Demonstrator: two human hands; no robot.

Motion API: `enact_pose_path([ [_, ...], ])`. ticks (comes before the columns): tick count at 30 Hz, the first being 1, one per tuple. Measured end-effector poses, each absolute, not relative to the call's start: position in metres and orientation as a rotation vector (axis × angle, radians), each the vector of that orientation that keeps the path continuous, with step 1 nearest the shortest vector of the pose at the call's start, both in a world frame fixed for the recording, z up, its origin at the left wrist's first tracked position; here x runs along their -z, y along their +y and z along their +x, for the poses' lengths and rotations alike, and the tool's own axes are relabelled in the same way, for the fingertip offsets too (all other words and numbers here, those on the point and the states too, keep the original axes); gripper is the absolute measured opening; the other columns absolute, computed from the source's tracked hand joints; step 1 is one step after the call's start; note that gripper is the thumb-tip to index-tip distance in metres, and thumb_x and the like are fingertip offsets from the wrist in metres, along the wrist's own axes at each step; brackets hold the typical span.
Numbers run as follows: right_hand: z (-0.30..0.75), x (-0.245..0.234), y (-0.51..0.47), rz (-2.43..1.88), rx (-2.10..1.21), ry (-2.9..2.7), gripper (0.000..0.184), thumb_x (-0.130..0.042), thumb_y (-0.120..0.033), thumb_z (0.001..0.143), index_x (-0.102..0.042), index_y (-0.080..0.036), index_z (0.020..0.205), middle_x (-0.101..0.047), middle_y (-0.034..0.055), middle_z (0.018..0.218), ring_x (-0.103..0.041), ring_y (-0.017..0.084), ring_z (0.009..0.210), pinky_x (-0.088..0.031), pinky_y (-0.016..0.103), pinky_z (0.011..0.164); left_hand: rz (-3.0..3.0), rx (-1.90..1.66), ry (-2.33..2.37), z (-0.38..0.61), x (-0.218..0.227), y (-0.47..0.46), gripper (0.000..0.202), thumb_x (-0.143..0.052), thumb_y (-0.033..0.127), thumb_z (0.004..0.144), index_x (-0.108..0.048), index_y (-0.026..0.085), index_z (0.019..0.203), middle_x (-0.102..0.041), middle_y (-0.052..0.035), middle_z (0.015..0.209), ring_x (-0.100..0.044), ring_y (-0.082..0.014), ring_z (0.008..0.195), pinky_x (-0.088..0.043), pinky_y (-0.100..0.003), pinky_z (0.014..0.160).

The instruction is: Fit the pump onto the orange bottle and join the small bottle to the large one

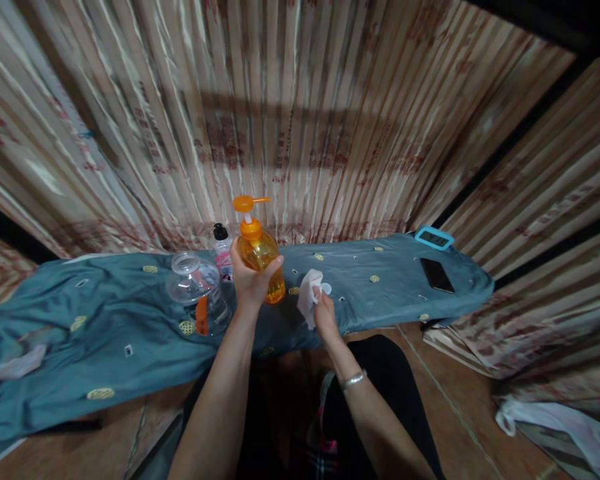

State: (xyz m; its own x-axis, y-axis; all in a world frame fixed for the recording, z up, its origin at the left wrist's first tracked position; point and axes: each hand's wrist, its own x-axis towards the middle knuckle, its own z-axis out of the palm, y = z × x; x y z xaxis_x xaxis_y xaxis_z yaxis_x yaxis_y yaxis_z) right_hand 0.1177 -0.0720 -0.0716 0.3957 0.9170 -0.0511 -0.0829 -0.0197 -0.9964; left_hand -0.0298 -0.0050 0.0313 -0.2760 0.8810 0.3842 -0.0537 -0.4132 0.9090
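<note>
My left hand (253,280) is wrapped around an orange see-through pump bottle (260,249), slightly tilted, with its orange pump head pointing right. In my right hand (325,312) a crumpled white tissue (308,298) is pinched, to the right of the bottle and apart from it. A small white round piece shows by those fingertips; I cannot make out what it is. Just left of the pump bottle stands a clear bottle with a black cap (221,232), partly hidden by my left hand. Nearer to me is a wide clear plastic jar (195,287) without a lid, bearing an orange label.
A teal patterned cloth (365,303) covers the long narrow table. On its right end lie a black phone (437,275) and a blue-framed device (434,238). A whitish crumpled piece (20,365) lies far left. Pleated curtains (290,120) hang behind and at the sides.
</note>
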Motion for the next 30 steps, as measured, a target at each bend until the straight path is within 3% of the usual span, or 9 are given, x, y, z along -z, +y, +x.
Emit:
enact_pose_path([
  [3,0.115,0.063,-0.069,-1.419,-0.833,-1.121,0.038,-0.063,-0.046,0.093,-0.064,-0.017,0.118,-0.062,0.0109,0.126,-0.055,0.026,0.123,-0.037,0.053,0.111,1.275,-1.797,1.088,-0.029,-0.033,-0.002,0.094,-0.091,0.036,0.052,-0.045,0.024,0.134,-0.059,-0.0081,0.129,-0.062,-0.0279,0.118,-0.048,-0.044,0.106],
  [6,0.099,0.054,-0.073,-1.426,-0.747,-1.343,0.062,-0.072,-0.041,0.083,-0.054,-0.015,0.137,-0.045,0.0163,0.151,-0.035,0.034,0.145,-0.023,0.059,0.120,1.278,-1.828,1.123,-0.030,-0.035,0.001,0.093,-0.091,0.035,0.053,-0.046,0.023,0.133,-0.059,-0.0081,0.130,-0.061,-0.0285,0.120,-0.046,-0.045,0.108],
  [8,0.086,0.046,-0.075,-1.410,-0.685,-1.420,0.079,-0.071,-0.042,0.081,-0.041,-0.013,0.149,-0.034,0.0193,0.159,-0.025,0.035,0.150,-0.018,0.057,0.122,1.294,-1.846,1.148,-0.029,-0.036,0.001,0.092,-0.091,0.034,0.052,-0.047,0.023,0.132,-0.059,-0.0085,0.131,-0.059,-0.0295,0.123,-0.044,-0.046,0.111],
  [12,0.066,0.028,-0.063,-1.371,-0.593,-1.462,0.102,-0.071,-0.047,0.076,-0.022,-0.007,0.157,-0.027,0.0234,0.161,-0.025,0.033,0.151,-0.019,0.048,0.125,1.317,-1.837,1.149,-0.024,-0.041,-0.003,0.090,-0.090,0.032,0.054,-0.047,0.022,0.132,-0.057,-0.0094,0.133,-0.056,-0.0300,0.127,-0.042,-0.045,0.113],
  [16,0.061,0.016,-0.041,-1.411,-0.544,-1.414,0.093,-0.068,-0.036,0.081,-0.019,-0.010,0.156,-0.045,0.0234,0.149,-0.048,0.033,0.136,-0.038,0.051,0.113,1.314,-1.803,1.112,-0.013,-0.043,-0.005,0.090,-0.089,0.031,0.056,-0.045,0.023,0.133,-0.056,-0.0091,0.134,-0.057,-0.0286,0.126,-0.045,-0.044,0.111],
  [19,0.069,0.013,-0.034,-1.480,-0.528,-1.406,0.073,-0.069,-0.033,0.085,-0.036,-0.014,0.148,-0.060,0.0160,0.130,-0.060,0.028,0.117,-0.047,0.049,0.102,1.317,-1.808,1.089,-0.003,-0.041,-0.004,0.093,-0.090,0.031,0.056,-0.042,0.023,0.135,-0.055,-0.0100,0.136,-0.056,-0.0280,0.128,-0.044,-0.043,0.112],
  [23,0.092,0.011,-0.029,-1.567,-0.529,-1.418,0.042,-0.070,-0.036,0.088,-0.057,-0.016,0.123,-0.065,0.0078,0.108,-0.063,0.022,0.100,-0.051,0.045,0.093,1.388,-1.758,1.047,0.008,-0.040,-0.004,0.106,-0.093,0.034,0.052,-0.037,0.023,0.141,-0.050,-0.0126,0.144,-0.050,-0.0304,0.137,-0.040,-0.044,0.117],
  [26,0.118,0.009,-0.022,-1.578,-0.546,-1.447,0.040,-0.074,-0.035,0.085,-0.060,-0.016,0.118,-0.065,0.0064,0.107,-0.063,0.020,0.097,-0.053,0.043,0.090,1.496,-1.602,0.948,0.014,-0.038,-0.006,0.111,-0.092,0.041,0.055,-0.033,0.022,0.147,-0.046,-0.0162,0.150,-0.045,-0.0331,0.143,-0.036,-0.047,0.121],
  [30,0.162,0.010,-0.010,-1.614,-0.544,-1.432,0.039,-0.072,-0.037,0.088,-0.061,-0.016,0.118,-0.065,0.0058,0.103,-0.064,0.020,0.093,-0.053,0.042,0.088,1.590,-1.479,0.927,0.020,-0.029,-0.009,0.117,-0.089,0.047,0.060,-0.025,0.021,0.154,-0.033,-0.0189,0.162,-0.025,-0.0340,0.155,-0.021,-0.049,0.128],
])
